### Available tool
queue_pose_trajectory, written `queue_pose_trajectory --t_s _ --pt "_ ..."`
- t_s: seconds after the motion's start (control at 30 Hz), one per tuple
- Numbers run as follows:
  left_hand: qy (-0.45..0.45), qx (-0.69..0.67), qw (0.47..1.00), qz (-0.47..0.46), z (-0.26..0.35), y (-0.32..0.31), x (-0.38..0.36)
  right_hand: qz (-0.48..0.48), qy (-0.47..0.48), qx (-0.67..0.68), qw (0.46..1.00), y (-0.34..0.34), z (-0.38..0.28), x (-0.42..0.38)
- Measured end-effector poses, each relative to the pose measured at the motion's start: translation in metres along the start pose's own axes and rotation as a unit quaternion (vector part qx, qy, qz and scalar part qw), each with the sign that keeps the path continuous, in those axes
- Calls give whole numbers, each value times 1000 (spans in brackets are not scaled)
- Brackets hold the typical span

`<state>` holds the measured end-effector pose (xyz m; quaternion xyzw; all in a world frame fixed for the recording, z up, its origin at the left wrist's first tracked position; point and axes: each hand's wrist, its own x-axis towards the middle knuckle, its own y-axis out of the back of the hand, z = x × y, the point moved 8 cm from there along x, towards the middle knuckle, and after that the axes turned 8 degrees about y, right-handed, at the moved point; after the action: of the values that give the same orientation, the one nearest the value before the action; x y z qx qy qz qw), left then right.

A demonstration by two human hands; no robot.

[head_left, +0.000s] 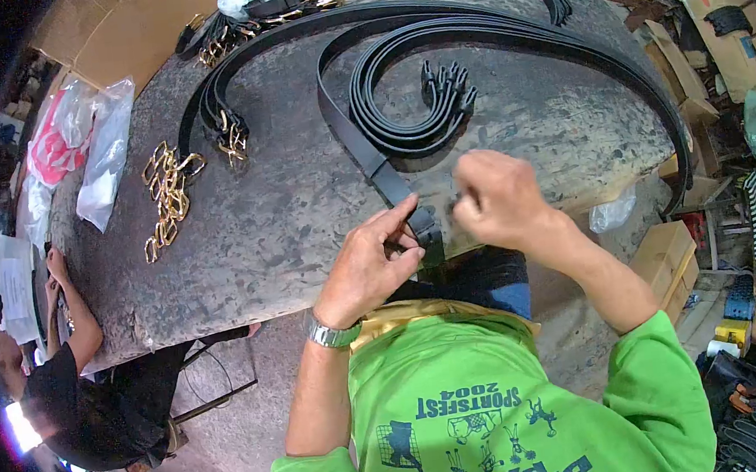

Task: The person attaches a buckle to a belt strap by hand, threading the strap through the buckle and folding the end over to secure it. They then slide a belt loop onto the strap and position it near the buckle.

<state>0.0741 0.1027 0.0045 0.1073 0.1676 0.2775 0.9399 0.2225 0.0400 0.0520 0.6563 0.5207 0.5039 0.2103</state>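
black belt (388, 183) (flat) on table edge

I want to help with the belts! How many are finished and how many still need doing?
Some black leather belts already carry gold buckles. The left hand and right hand hold one black belt end at the table edge. A pile of loose gold metal buckles and a bundle of bare black straps wait.

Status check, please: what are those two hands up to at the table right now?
Left hand pinching black belt end at table edge. Right hand closed beside it, contents hidden. Gold buckles lying apart, nothing blocking.
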Motion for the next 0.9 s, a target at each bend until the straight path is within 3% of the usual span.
queue_pose_trajectory --t_s 0.07,0.2,0.27,0.3,0.37,0.43,0.47,0.5,0.57,0.77,0.87,0.9 --pt "2 11 1000 -15 0 -2 1 -8 -72 15 997 10 14 -11" --pt "16 -46 998 -27 -7 -5 1 16 -104 103 989 7 -7 -26" --pt "44 -183 981 -39 -8 -5 -1 48 -144 156 976 -2 -17 -30" --pt "43 -181 982 -39 -8 -6 -2 77 -182 211 957 -5 -16 -34" --pt "8 -196 980 -7 -6 -4 -3 51 -158 196 966 -8 -22 -33" --pt "13 -228 973 -7 0 -9 -9 13 -194 238 952 -19 -22 -33" --pt "4 -227 974 2 2 -9 -10 32 -211 323 922 -29 -16 -38" --pt "-5 -226 974 11 4 -8 -11 33 -208 322 923 -26 -18 -37" --pt "-15 -212 977 25 10 -8 -13 51 -301 521 797 -35 -17 -43" --pt "-46 -139 987 69 25 -5 -17 4 -340 592 731 -42 -10 -51" --pt "-18 -147 985 87 20 -3 -17 19 -339 598 726 -47 -12 -52" --pt "-38 -88 989 113 25 0 -18 18 -339 599 725 -51 -12 -53"
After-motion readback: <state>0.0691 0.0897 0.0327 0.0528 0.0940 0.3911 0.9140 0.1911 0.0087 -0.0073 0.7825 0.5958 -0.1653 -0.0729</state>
